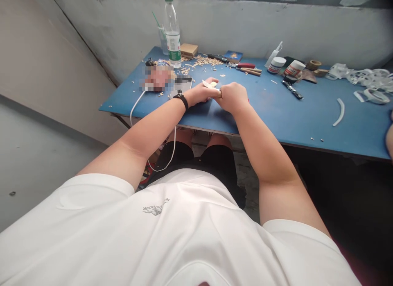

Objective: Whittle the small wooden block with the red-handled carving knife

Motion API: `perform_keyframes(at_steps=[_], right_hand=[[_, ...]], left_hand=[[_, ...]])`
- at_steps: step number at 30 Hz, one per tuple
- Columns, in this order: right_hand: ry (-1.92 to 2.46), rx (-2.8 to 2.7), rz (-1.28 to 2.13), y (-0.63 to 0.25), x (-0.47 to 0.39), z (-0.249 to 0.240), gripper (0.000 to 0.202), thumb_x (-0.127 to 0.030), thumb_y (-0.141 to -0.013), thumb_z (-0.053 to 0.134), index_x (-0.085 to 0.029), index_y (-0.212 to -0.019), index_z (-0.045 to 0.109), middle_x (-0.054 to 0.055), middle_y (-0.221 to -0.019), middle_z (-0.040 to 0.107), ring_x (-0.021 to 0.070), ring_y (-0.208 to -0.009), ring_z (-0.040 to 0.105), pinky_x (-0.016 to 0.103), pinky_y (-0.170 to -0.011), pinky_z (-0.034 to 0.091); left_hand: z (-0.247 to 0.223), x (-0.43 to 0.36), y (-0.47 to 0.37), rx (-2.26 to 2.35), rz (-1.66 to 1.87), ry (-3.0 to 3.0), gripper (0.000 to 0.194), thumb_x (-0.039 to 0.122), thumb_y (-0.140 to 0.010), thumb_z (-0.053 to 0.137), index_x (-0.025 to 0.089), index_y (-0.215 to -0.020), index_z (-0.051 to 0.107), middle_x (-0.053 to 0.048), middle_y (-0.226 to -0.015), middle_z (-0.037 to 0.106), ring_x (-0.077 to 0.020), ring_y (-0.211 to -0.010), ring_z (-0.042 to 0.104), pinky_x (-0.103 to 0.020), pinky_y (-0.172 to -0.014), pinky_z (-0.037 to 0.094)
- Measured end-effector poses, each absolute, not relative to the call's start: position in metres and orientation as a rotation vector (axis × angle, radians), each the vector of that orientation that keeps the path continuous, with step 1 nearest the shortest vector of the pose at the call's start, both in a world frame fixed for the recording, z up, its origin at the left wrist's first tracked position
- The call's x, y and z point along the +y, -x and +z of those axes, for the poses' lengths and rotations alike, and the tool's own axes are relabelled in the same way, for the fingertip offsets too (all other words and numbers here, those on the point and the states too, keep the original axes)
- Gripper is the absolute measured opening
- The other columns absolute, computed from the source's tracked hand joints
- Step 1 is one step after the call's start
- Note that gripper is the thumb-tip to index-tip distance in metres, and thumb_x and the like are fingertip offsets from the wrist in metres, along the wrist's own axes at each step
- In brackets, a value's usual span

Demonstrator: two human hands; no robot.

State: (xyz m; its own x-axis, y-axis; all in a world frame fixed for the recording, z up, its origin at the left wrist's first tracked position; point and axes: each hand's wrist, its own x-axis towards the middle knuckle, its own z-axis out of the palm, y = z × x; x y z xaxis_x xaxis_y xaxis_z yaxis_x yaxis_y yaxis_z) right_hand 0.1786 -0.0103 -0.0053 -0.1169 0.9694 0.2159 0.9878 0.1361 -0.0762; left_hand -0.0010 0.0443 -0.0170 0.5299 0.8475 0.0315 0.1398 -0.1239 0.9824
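Above the front part of the blue table (267, 118), my left hand (198, 93) is closed around a small pale piece that looks like wood (213, 84). My right hand (233, 95) grips the handle of a carving knife, its short blade (207, 85) pointing left across the pale piece. Both hands are close together, thumbs near the blade. The piece's shape is mostly hidden by my fingers. A phone (181, 87) lies just behind my left wrist, which wears a black band (183, 101).
Wood chips (208, 60) lie behind the hands, near a water bottle (172, 40), a wooden block (188, 49) and carving tools (248, 71). Two white jars (276, 65), a black pen-like tool (292, 89) and white strips (359, 77) are rightward. A white cable (132, 107) hangs left.
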Motion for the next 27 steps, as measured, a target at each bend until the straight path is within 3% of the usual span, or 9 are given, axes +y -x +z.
perform_keyframes(at_steps=[6, 12, 17, 20, 24, 27], right_hand=[[1.839, -2.288, -0.216, -0.183, -0.009, -0.003, 0.038, -0.042, -0.116, 0.068, -0.018, -0.127, 0.096, 0.024, -0.124, 0.093, 0.0469, -0.124, 0.086, 0.050, -0.100, 0.062], [1.855, -2.079, -0.133, -0.181, 0.002, -0.018, 0.036, -0.046, -0.118, 0.075, -0.016, -0.119, 0.095, 0.024, -0.113, 0.088, 0.0501, -0.121, 0.088, 0.059, -0.102, 0.067], [1.737, -1.931, -0.013, -0.178, 0.016, -0.036, 0.057, -0.071, -0.123, 0.067, -0.022, -0.120, 0.096, 0.020, -0.099, 0.082, 0.0528, -0.125, 0.087, 0.063, -0.099, 0.070], [1.732, -1.936, 0.010, -0.177, 0.019, -0.036, 0.055, -0.071, -0.122, 0.069, -0.023, -0.121, 0.095, 0.020, -0.101, 0.082, 0.0539, -0.129, 0.085, 0.064, -0.101, 0.069], [1.793, -2.051, 0.033, -0.180, 0.009, -0.023, 0.035, -0.053, -0.117, 0.077, -0.023, -0.122, 0.094, 0.022, -0.117, 0.088, 0.0492, -0.128, 0.083, 0.059, -0.106, 0.067], [1.769, -2.117, 0.038, -0.182, -0.003, -0.013, 0.030, -0.049, -0.116, 0.076, -0.024, -0.121, 0.093, 0.020, -0.119, 0.090, 0.0447, -0.122, 0.083, 0.054, -0.104, 0.065]], left_hand=[[-0.018, 0.044, 0.000, 0.862, 0.714, -1.702, 0.021, 0.011, -0.095, 0.078, 0.023, -0.111, 0.070, 0.002, -0.086, 0.054, -0.0150, -0.075, 0.047, -0.032, -0.069, 0.026], [-0.019, 0.046, -0.001, 0.854, 0.812, -1.616, 0.033, 0.011, -0.086, 0.088, 0.025, -0.096, 0.060, 0.003, -0.085, 0.052, -0.0130, -0.074, 0.042, -0.033, -0.071, 0.025], [-0.023, 0.056, -0.002, 0.759, 0.771, -1.648, 0.038, 0.014, -0.094, 0.082, 0.027, -0.084, 0.047, 0.004, -0.081, 0.033, -0.0135, -0.074, 0.025, -0.038, -0.074, 0.015], [-0.021, 0.057, -0.001, 0.798, 0.754, -1.624, 0.037, 0.014, -0.096, 0.087, 0.026, -0.092, 0.053, 0.003, -0.081, 0.035, -0.0141, -0.076, 0.028, -0.037, -0.077, 0.017], [-0.015, 0.047, 0.001, 0.882, 0.825, -1.476, 0.036, 0.004, -0.098, 0.086, 0.025, -0.119, 0.066, 0.003, -0.088, 0.051, -0.0140, -0.080, 0.040, -0.036, -0.077, 0.022], [-0.012, 0.039, 0.003, 0.855, 0.870, -1.486, 0.042, 0.002, -0.092, 0.086, 0.026, -0.121, 0.067, 0.005, -0.094, 0.053, -0.0118, -0.079, 0.047, -0.035, -0.079, 0.027]])
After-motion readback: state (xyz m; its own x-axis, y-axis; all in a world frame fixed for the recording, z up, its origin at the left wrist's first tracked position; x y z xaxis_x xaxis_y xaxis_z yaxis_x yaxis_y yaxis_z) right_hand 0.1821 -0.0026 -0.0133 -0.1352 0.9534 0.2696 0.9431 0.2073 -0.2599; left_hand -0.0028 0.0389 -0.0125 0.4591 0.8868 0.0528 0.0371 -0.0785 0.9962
